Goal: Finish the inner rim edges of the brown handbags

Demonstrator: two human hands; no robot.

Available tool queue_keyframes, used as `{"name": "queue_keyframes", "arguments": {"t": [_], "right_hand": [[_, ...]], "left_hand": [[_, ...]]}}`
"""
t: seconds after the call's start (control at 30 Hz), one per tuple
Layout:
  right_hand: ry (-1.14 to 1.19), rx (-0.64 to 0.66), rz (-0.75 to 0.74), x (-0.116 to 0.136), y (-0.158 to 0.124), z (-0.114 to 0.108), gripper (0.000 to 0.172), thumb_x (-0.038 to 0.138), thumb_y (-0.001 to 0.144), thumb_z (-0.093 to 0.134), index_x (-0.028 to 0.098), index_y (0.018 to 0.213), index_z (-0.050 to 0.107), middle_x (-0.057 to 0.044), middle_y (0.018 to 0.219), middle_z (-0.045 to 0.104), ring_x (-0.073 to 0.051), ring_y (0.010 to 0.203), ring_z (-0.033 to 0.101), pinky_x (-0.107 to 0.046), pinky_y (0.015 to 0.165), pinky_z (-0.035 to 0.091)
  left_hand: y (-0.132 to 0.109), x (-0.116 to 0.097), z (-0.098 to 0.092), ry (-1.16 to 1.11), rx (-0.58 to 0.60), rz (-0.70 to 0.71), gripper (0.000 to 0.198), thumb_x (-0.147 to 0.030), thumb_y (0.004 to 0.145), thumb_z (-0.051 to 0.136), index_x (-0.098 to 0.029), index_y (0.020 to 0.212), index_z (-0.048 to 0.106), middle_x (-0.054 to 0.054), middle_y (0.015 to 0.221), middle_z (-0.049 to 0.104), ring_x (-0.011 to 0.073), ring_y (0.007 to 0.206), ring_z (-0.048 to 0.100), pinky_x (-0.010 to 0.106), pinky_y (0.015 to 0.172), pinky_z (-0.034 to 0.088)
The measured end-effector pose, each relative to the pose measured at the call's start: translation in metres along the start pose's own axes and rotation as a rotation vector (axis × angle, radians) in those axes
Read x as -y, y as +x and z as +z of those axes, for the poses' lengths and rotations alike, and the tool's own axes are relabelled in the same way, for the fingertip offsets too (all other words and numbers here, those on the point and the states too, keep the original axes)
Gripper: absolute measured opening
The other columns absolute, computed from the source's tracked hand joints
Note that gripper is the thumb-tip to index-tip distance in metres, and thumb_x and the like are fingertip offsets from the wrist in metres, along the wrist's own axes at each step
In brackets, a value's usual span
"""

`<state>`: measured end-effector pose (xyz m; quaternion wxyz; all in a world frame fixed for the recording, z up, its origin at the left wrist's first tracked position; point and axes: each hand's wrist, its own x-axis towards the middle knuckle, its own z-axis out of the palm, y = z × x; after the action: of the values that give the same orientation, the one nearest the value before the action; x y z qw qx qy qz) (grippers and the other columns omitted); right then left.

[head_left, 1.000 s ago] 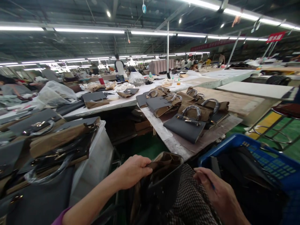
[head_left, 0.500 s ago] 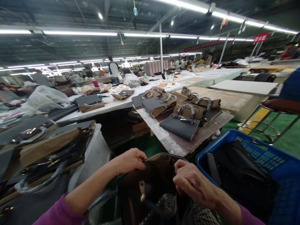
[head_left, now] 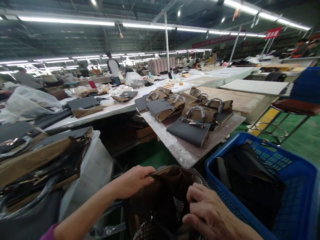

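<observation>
1. Workshop hall under rows of tube lamps (head_left: 67,21); ahead, a pale bench (head_left: 184,158) bearing grey bags (head_left: 188,132) with wrapped handles.
2. Bag (head_left: 166,183): low before the body, between both hands, mouth open and upward, brown lining showing; checked cloth (head_left: 145,230) close about it.
3. Left hand (head_left: 140,180): thumb and fingers pinching the rim at the left of the mouth.
4. Right hand (head_left: 210,206): fingers curled at the right of the mouth; contact partly hidden, pinch or mere rest impossible to tell.
5. Probable handling: light; lining soft and prone to folding; outer panels presumably stiffer, smooth, a little slippery and easily scuffed.
6. Best hold, by judgement: firm rim edges at opposite sides, rather than loose lining.
7. At right, blue crate (head_left: 298,190) with dark pieces (head_left: 250,183); at left, white bin (head_left: 93,163) beside stacked bags (head_left: 42,153).
</observation>
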<state>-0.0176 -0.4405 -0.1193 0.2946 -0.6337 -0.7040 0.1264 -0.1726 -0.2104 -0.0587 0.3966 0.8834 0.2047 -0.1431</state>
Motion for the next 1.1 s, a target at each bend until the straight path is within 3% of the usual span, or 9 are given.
{"name": "queue_keyframes", "arguments": {"t": [0.1,0.2,0.37,0.5,0.6,0.7,0.8,0.97,1.1], "right_hand": [[-0.013,-0.016,-0.063,0.007,0.005,-0.008,0.045,0.040,0.096,0.042,0.017,0.059,0.050,-0.001,0.079,0.062,-0.017,0.079,0.054,-0.034,0.078,0.037],[-0.048,0.071,-0.059,0.005,0.006,-0.014,0.040,0.029,0.095,0.045,0.017,0.057,0.044,0.003,0.059,0.055,-0.011,0.059,0.049,-0.035,0.081,0.039],[-0.036,0.058,0.288,-0.012,0.005,-0.009,0.013,0.022,0.085,0.064,0.019,0.084,0.051,0.001,0.078,0.059,-0.014,0.064,0.054,-0.026,0.056,0.039],[-0.054,-0.027,0.200,-0.024,0.017,-0.006,0.039,0.003,0.079,0.064,0.021,0.111,0.052,-0.004,0.102,0.054,-0.018,0.082,0.057,-0.028,0.067,0.047],[-0.065,-0.090,0.114,-0.031,0.036,-0.011,0.043,0.004,0.076,0.069,0.025,0.112,0.058,-0.006,0.110,0.050,-0.024,0.103,0.052,-0.037,0.086,0.046],[0.097,-0.029,0.079,-0.040,0.057,-0.012,0.026,0.008,0.074,0.074,0.023,0.093,0.066,-0.004,0.113,0.052,-0.024,0.110,0.050,-0.038,0.096,0.041],[0.358,0.062,0.121,-0.048,0.077,-0.006,0.011,0.016,0.077,0.075,0.020,0.075,0.064,-0.002,0.106,0.058,-0.019,0.101,0.057,-0.032,0.091,0.044],[0.506,-0.017,0.275,-0.055,0.095,0.019,0.021,0.024,0.085,0.064,0.018,0.066,0.057,-0.003,0.099,0.063,-0.019,0.091,0.061,-0.033,0.084,0.044],[0.518,-0.050,0.340,-0.061,0.098,0.033,0.023,0.027,0.086,0.058,0.019,0.065,0.051,-0.007,0.117,0.063,-0.024,0.108,0.058,-0.038,0.093,0.040]], "left_hand": [[0.000,-0.002,-0.018,-0.200,0.154,0.018,0.028,-0.038,0.083,0.054,-0.016,0.095,0.066,-0.003,0.071,0.055,0.0122,0.063,0.045,0.019,0.055,0.034],[0.000,-0.005,-0.027,-0.184,0.250,0.052,0.026,-0.035,0.082,0.056,-0.016,0.097,0.068,-0.004,0.070,0.053,0.0105,0.061,0.041,0.018,0.053,0.031],[0.009,0.004,-0.013,-0.210,0.292,0.066,0.026,-0.033,0.082,0.057,-0.017,0.097,0.070,-0.003,0.072,0.057,0.0117,0.065,0.045,0.017,0.056,0.034],[0.014,0.012,-0.007,-0.240,0.283,0.119,0.025,-0.027,0.082,0.057,-0.018,0.101,0.069,-0.003,0.083,0.062,0.0138,0.077,0.052,0.018,0.067,0.040],[0.012,0.018,-0.010,-0.256,0.277,0.110,0.024,-0.027,0.083,0.057,-0.019,0.101,0.070,-0.003,0.082,0.062,0.0136,0.076,0.052,0.018,0.066,0.040],[0.009,0.028,-0.011,-0.256,0.252,0.103,0.026,-0.031,0.083,0.058,-0.018,0.102,0.070,-0.003,0.080,0.063,0.0141,0.074,0.053,0.019,0.066,0.040],[0.003,0.039,-0.009,-0.296,0.219,0.045,0.027,-0.034,0.083,0.058,-0.017,0.101,0.069,-0.002,0.077,0.062,0.0131,0.069,0.052,0.019,0.061,0.040],[-0.024,0.052,-0.007,-0.395,0.085,-0.088,0.028,-0.031,0.080,0.061,-0.017,0.103,0.067,-0.002,0.079,0.064,0.0126,0.066,0.054,0.018,0.055,0.038],[-0.051,0.059,0.002,-0.409,-0.161,-0.118,0.023,-0.028,0.078,0.065,-0.018,0.099,0.068,-0.002,0.081,0.065,0.0136,0.073,0.055,0.020,0.064,0.041]]}}
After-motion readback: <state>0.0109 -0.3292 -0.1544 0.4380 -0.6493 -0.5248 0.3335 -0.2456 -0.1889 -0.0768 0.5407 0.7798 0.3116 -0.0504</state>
